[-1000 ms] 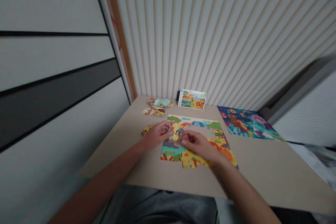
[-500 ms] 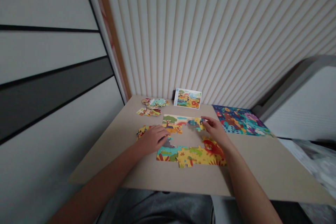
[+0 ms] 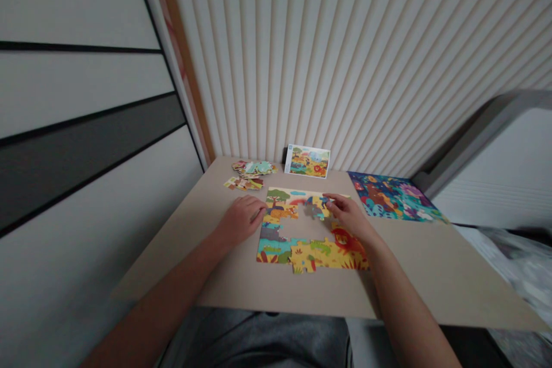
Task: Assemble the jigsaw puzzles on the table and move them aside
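Observation:
A partly assembled animal jigsaw [image 3: 321, 253] lies on the table, with a gap in its middle. My right hand [image 3: 348, 215] is at its upper right, thumb and fingers closed on a small yellow and blue puzzle piece [image 3: 318, 207] over the gap's top edge. To the left of the jigsaw is my left hand [image 3: 244, 219], its fingers bent together near the jigsaw's left edge. Whether anything is between those fingers is too small to tell. The lion part [image 3: 345, 240] sits below my right hand.
Loose pieces lie in piles [image 3: 254, 168] at the back left of the table [image 3: 431, 276]. A picture card [image 3: 307, 161] leans against the pleated wall. A blue underwater puzzle [image 3: 394, 198] lies at the right.
My left hand has moved left, off the jigsaw's left side, and now covers the spot where yellow pieces lay. My right hand has shifted slightly left with the piece.

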A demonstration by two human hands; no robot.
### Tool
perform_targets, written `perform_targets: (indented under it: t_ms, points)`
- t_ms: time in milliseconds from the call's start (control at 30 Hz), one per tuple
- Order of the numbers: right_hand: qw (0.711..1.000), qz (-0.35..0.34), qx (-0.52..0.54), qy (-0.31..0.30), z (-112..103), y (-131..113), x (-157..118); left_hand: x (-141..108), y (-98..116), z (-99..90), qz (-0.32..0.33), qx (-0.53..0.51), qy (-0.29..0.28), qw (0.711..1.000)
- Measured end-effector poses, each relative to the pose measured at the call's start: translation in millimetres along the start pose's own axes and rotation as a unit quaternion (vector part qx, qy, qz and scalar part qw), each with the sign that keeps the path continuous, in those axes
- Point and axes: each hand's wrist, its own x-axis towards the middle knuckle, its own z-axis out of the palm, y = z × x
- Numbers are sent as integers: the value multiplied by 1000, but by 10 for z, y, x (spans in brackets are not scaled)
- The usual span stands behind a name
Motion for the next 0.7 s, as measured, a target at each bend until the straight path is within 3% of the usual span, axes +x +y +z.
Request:
perform_targets:
  t_ms: [300,700]
  points:
    - [994,45,-74,62,-77,142,23,-2,16,-4,3,-2,-10,1000]
    - [996,18,-75,-34,-11,251,1,6,49,-4,14,2,-29,1000]
